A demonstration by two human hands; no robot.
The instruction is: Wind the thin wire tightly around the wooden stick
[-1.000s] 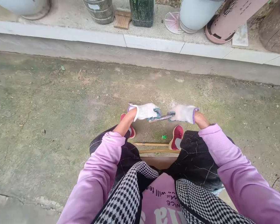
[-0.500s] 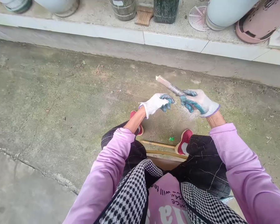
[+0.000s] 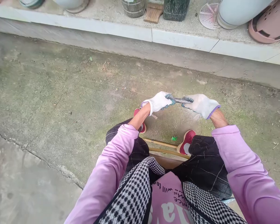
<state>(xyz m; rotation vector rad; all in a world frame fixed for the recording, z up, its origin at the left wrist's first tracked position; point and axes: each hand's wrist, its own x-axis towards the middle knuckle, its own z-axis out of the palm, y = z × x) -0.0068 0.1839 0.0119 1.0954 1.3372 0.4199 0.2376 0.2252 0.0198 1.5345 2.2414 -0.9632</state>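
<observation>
A stick wound with silvery wire (image 3: 180,100) spans the gap between my two gloved hands, lying nearly level above the concrete floor. My left hand (image 3: 162,101), in a white glove with blue-grey palm coating, is closed round its left part. Gripping the right part is my right hand (image 3: 198,104), in a matching glove, with fingers curled. Only the wire-wound middle shows, as both hands cover the rest. A small pale end (image 3: 154,116) pokes out under my left wrist; I cannot tell whether it belongs to the stick.
Below me are my red shoes (image 3: 186,140), two thin yellowish bars (image 3: 168,151) and a green scrap (image 3: 174,138). A raised ledge (image 3: 128,29) runs across the back, bearing a glass jar (image 3: 133,7), a wooden board (image 3: 153,14), a pink rack (image 3: 210,17) and several pots.
My left hand has taken hold of the stick's pale end, which was sticking out free before. The stick has swung from a slant to nearly level, and my right hand has turned over it.
</observation>
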